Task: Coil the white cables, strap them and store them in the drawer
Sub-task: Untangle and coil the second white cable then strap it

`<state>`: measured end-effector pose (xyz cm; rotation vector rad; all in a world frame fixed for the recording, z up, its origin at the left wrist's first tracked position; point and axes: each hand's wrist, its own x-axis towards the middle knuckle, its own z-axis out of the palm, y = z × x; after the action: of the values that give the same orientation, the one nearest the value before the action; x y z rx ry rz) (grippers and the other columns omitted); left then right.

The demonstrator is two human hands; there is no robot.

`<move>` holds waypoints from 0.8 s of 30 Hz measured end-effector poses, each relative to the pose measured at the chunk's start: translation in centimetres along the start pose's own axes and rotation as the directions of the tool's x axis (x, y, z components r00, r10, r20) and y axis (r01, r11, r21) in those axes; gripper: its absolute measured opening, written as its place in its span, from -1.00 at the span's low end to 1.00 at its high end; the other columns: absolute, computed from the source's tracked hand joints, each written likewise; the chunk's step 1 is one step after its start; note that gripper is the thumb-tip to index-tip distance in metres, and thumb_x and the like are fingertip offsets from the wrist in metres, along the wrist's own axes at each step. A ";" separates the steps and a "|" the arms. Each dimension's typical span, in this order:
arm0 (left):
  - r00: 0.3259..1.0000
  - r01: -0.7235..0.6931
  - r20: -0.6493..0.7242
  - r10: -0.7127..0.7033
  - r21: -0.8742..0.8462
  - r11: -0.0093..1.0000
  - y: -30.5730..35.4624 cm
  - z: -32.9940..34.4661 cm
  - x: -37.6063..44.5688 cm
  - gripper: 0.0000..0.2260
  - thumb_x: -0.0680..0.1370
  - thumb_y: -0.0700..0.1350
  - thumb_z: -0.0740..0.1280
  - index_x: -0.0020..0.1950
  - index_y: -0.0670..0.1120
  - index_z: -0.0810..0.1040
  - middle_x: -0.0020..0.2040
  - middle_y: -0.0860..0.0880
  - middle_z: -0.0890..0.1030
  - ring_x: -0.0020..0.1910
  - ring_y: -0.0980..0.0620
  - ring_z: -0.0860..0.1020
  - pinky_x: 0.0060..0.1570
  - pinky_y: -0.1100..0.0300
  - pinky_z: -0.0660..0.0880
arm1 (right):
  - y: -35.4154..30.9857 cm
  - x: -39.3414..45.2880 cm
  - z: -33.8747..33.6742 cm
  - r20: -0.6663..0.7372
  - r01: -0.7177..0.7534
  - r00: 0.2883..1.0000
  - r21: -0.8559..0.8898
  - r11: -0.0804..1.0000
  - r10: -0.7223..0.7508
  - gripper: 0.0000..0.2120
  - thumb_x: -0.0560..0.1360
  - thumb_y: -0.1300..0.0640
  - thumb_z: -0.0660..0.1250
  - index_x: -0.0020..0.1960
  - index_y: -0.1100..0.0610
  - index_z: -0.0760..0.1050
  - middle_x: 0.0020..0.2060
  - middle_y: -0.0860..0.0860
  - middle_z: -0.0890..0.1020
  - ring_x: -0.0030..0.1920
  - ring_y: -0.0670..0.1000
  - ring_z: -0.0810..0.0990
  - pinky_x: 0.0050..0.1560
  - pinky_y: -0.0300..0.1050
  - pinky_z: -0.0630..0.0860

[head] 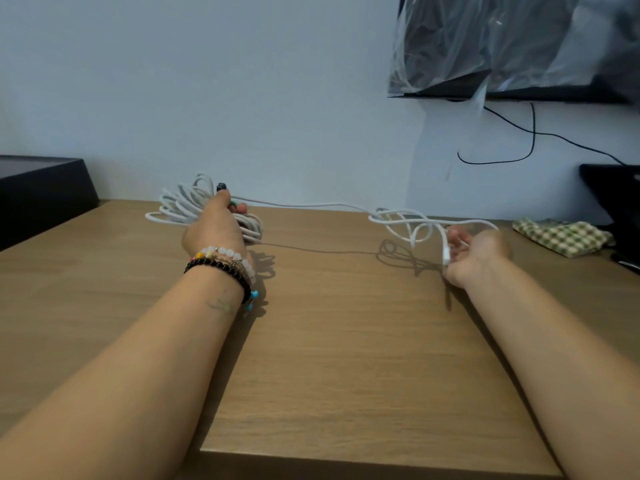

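Underfoot of everything lies a wooden tabletop [346,341] of pale brown grain, its far edge against a plain white wall [242,81]. At the far left stands a black box [41,188]; at the far right a checked cloth [562,235] lies folded beside a dark object cut off by the frame. High on the right a dark screen wrapped in clear plastic [502,46] hangs on the wall, with thin black wires [530,133] drooping beneath it. No writing or label can be read anywhere.

Both forearms reach out from the near edge. The left hand [214,225], beaded bracelets [225,265] on its wrist, grips a bundle of coiled white cable [183,206] at the far left of the table. From that bundle one strand runs right, off the surface, to loose loops [405,223]. The right hand [471,254], palm turned inward with fingers curled, holds the cable's free end near those loops.
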<state>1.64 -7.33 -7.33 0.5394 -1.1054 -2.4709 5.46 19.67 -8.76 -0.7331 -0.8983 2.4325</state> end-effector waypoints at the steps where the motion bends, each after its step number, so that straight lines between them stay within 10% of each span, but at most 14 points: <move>1: 1.000 -0.004 -0.019 0.005 0.012 1.000 0.1 -0.1 0.1 -0.78 0.48 -0.15 0.44 -0.33 -0.14 0.51 -0.45 0.00 0.58 -0.51 0.06 0.52 -0.38 0.20 0.52 | -0.2 0.1 -0.1 -0.017 0.003 1.000 0.069 0.998 -0.002 -0.59 0.64 0.20 -0.17 -0.20 0.24 0.38 -0.51 0.09 0.54 -0.69 -0.10 0.43 -0.61 -0.33 0.33; 5: 0.998 -0.010 -0.055 0.012 0.040 0.999 0.0 -0.3 0.4 -0.80 0.47 -0.10 0.45 -0.29 -0.15 0.53 -0.42 0.00 0.59 -0.54 0.08 0.49 -0.45 0.26 0.48 | -0.8 -0.3 -0.2 -0.092 0.122 0.990 0.247 0.961 -0.102 -0.66 0.61 0.26 -0.13 -0.16 0.29 0.37 -0.13 0.22 0.54 -0.50 0.02 0.63 -0.44 -0.25 0.56; 9: 1.000 0.006 -0.002 -0.006 0.081 0.997 -0.3 -0.2 0.1 -0.76 0.48 -0.09 0.44 -0.34 -0.14 0.52 -0.43 -0.01 0.58 -0.57 0.08 0.48 -0.48 0.25 0.48 | -0.6 0.7 0.6 -0.118 0.317 0.947 0.176 0.932 -0.299 -0.78 0.60 0.31 0.07 -0.18 0.24 0.38 -0.20 0.13 0.50 -0.16 0.09 0.61 -0.16 -0.18 0.63; 11: 0.998 0.030 0.053 -0.035 0.095 0.995 -0.4 -0.1 0.0 -0.76 0.50 -0.12 0.42 -0.34 -0.14 0.51 -0.41 -0.02 0.59 -0.53 0.07 0.50 -0.42 0.22 0.50 | -0.1 1.0 1.1 -0.008 0.428 0.901 -0.142 0.893 -0.433 -0.80 0.48 0.34 0.22 0.09 0.21 0.42 -0.02 0.15 0.53 -0.04 0.03 0.52 -0.06 -0.20 0.50; 14: 0.949 0.086 0.293 -0.121 0.129 0.988 -0.8 0.2 0.0 -0.85 0.52 -0.18 0.38 -0.23 -0.16 0.52 -0.39 -0.05 0.56 -0.49 0.04 0.50 -0.41 0.20 0.50 | 0.9 -0.1 0.9 0.199 0.533 0.786 -0.697 0.479 -0.586 -0.20 0.44 0.28 0.33 0.55 0.13 -0.01 0.49 0.10 0.11 0.22 -0.08 0.30 0.12 -0.29 0.27; 19: 0.602 0.008 0.751 -0.272 0.335 0.942 -1.5 0.4 -2.3 -0.80 0.52 -0.21 0.33 -0.31 -0.12 0.47 -0.44 -0.02 0.49 -0.46 0.07 0.49 -0.45 0.24 0.44 | 2.7 -2.1 1.3 0.677 0.736 0.467 -0.654 -0.174 -0.568 -0.44 0.44 0.26 0.34 0.42 0.13 0.32 0.35 0.10 0.28 0.34 0.11 0.27 0.27 -0.23 0.21; 24: 0.233 -0.021 0.873 -0.429 0.445 0.895 -1.4 0.0 -2.7 -0.82 0.31 -0.12 0.50 -0.38 -0.05 0.51 -0.46 0.03 0.46 -0.39 0.01 0.41 -0.38 0.20 0.37 | 3.6 -2.7 1.6 0.775 0.667 0.457 -0.623 -0.408 -0.437 -0.53 0.49 0.02 0.37 0.39 0.01 0.44 0.21 0.06 0.37 0.27 0.15 0.27 0.31 -0.02 0.19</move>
<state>3.71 -5.16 -7.83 -1.1163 -2.0741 -2.7742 5.77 14.96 -9.29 -0.1184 -2.3478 0.4277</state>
